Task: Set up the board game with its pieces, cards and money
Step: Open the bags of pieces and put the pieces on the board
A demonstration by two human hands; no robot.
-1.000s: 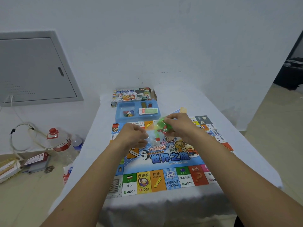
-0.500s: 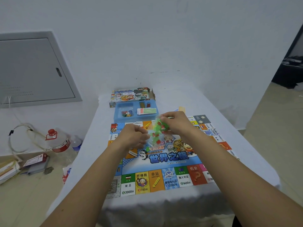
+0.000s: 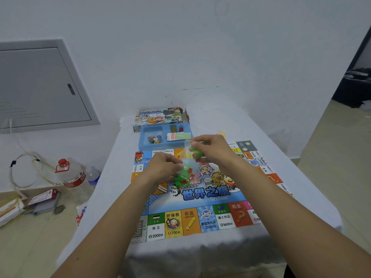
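Looking down at table (image 3: 281, 149) w/ white cloth, we see game board (image 3: 200, 207) laid flat across the middle, print facing up, near edge hanging just over table's front lip. Wall cabinet door (image 3: 40, 85), grey, at 10 o'clock, well apart from table. Game box (image 3: 158, 116) at 12 o'clock, against wall end of table. Blue tray (image 3: 144, 144) just in front of box, touching board's far edge or v. close, can't tell which. In tray: left compartment has loose coloured tokens (image 3: 154, 139), right compartment has stack of cards/money (image 3: 178, 136), small dark pcs in back slots, too small to ID. Water bottle (image 3: 72, 175), red cap, on floor at 9 o'clock; cable loop (image 3: 24, 169) beside it.

Over board centre we hold clear plastic bag (image 3: 185, 173) of green + red pcs, off the surface. Left hand (image 3: 160, 167) at bag's lower end, fingers curled in, pinching the plastic. Right hand (image 3: 212, 149) at 1 o'clock of left, higher, fingers + thumb pinching bag's top end. Bag is stretched between both hands; most pcs bunched by left hand, a few near right fingers. Small yellow card (image 3: 221, 133) on cloth behind right hand.
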